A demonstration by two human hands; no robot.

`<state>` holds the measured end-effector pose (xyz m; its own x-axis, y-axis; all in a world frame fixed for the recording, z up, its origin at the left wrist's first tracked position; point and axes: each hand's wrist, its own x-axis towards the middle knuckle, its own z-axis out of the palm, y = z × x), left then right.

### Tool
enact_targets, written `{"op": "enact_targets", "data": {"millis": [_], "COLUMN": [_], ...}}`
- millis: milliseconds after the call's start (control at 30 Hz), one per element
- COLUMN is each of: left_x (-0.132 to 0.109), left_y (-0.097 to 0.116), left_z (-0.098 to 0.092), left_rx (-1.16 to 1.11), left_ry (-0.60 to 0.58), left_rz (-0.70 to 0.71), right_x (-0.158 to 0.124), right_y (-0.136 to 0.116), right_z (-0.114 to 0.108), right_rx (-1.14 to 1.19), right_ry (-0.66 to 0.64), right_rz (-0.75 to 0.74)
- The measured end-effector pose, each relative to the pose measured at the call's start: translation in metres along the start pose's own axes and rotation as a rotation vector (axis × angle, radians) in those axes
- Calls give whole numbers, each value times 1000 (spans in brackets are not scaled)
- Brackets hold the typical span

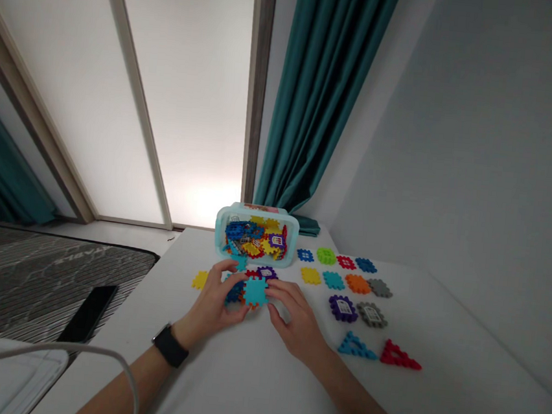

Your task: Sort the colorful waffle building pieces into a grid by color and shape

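Note:
My left hand (215, 302), with a black watch on its wrist, has its fingers and thumb closed on the left side of a cluster of toothed plastic tiles. A light blue tile (255, 291) faces up at the cluster's front, with a dark blue tile (234, 292) to its left and orange teeth below. My right hand (292, 313) pinches the light blue tile's right edge. Behind the tile, a purple tile (267, 272) and a bit of red show. A yellow tile (199, 280) lies left of my left hand. Another light blue piece shows above its fingertips.
A pale blue bin (219, 234) full of mixed pieces stands at the table's back. Right of my hands lie rows of tiles, including a purple one (343, 308), plus a blue triangle (357, 346) and a red triangle (399, 355). A cable (96, 350) crosses the lower left.

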<state>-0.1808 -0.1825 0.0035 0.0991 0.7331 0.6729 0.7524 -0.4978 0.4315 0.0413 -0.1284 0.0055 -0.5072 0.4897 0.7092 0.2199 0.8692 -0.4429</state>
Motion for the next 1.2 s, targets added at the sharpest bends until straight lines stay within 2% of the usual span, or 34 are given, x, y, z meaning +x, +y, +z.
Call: {"op": "enact_targets", "data": {"millis": [433, 533, 667, 733, 833, 900, 1033, 1200], "left_x": [1, 0, -1, -2, -2, -3, -2, -1], "left_y": [4, 3, 4, 6, 9, 11, 12, 10], "left_z": [0, 1, 4, 6, 6, 6, 7, 7], "left_rx": [-33, -36, -31, 1, 95, 136, 128, 124], "left_ry": [4, 14, 15, 12, -27, -63, -103, -135], "left_rz": [0, 3, 3, 29, 128, 181, 186, 199], "right_x": [2, 2, -2, -3, -1, 3, 6, 3], "right_y": [0, -3, -5, -4, 0, 2, 0, -4], "right_z": [-2, -1, 8, 12, 11, 8, 3, 8], "right_rx": [38, 113, 300, 375, 421, 439, 490, 592], "right_ry": [15, 18, -2, 54, 159, 163, 81, -20], "right_rz": [-4, 102, 363, 450, 505, 534, 602, 615]}}
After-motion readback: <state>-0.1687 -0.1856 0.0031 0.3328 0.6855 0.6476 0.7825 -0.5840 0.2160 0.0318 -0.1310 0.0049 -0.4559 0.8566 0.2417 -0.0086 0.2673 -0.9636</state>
